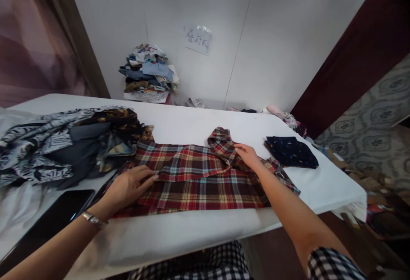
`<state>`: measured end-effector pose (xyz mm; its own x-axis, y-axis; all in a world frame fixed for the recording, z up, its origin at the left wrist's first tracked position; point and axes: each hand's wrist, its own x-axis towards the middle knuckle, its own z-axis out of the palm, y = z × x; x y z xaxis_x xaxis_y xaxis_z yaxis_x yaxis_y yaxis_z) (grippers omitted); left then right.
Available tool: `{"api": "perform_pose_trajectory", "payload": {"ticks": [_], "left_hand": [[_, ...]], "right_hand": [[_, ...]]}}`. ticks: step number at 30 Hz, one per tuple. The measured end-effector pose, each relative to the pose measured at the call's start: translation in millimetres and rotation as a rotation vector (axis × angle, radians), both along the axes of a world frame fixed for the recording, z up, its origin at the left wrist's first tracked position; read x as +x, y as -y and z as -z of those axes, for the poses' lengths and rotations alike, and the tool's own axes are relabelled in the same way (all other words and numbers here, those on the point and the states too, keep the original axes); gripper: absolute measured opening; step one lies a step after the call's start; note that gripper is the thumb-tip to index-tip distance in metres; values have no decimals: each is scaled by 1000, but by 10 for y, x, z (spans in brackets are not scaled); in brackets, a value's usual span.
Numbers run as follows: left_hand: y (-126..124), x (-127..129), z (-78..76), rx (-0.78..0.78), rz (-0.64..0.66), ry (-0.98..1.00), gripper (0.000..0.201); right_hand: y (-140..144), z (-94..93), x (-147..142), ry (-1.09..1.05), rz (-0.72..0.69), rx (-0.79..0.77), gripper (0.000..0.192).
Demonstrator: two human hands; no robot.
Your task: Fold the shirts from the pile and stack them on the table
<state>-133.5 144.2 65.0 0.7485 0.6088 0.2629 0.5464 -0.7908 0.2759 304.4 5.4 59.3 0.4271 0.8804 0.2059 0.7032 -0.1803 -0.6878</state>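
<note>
A red, brown and cream plaid shirt [198,182] lies spread on the white table [192,228] in front of me. My left hand [128,186] rests flat on the shirt's left part, fingers pinching a folded edge near the middle. My right hand [246,154] presses on the shirt near its collar, where the cloth is bunched up. A bracelet sits on my left wrist.
A heap of patterned dark clothes [64,143] covers the table's left side. A folded navy garment [290,152] lies at the right. A dark phone or tablet [54,216] lies near my left arm. A stack of folded clothes [149,73] stands by the far wall.
</note>
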Motion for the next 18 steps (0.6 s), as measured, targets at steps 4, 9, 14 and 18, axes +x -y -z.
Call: {"api": "perform_pose_trajectory", "payload": {"ticks": [4, 9, 14, 18], "left_hand": [[19, 67, 106, 50, -16, 49, 45], [-9, 54, 368, 114, -4, 47, 43], [-20, 27, 444, 133, -48, 64, 43], [-7, 9, 494, 123, -62, 70, 42]], "right_hand": [[-405, 1, 435, 115, 217, -189, 26], [-786, 103, 712, 127, 291, -332, 26], [-1151, 162, 691, 77, 220, -354, 29], [-1271, 99, 584, -21, 127, -262, 25]]}}
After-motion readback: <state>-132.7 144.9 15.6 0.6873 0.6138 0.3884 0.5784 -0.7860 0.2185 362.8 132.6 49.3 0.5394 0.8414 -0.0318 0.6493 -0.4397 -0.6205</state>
